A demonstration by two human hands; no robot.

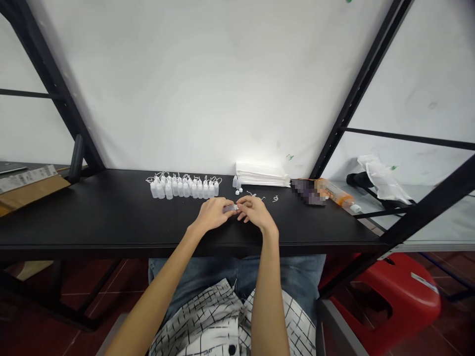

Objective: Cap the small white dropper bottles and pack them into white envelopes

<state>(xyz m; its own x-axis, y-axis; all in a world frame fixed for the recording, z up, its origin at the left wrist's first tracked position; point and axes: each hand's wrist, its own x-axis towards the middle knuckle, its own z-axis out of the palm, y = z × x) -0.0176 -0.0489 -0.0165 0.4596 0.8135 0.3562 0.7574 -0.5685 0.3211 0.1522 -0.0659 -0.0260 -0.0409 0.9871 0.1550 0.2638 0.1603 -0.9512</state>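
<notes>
Between my left hand (211,215) and right hand (256,212), fingertips meeting, I pinch a small silvery strip (230,208), its long axis running side to side. Ahead of my hands, white bottles (183,189) stand in a row.

Small bottles (183,189) stand in a row along the desk's (92,212) back edge, a paper stack (261,174) to their right; the left hand (212,213) and right hand (256,212) lie before them, near the front edge.

I hold a small grey-and-white piece (230,208) between my left grip (212,214) and right grip (256,212), just before the row of white plastic dropper bottles (183,189).
</notes>
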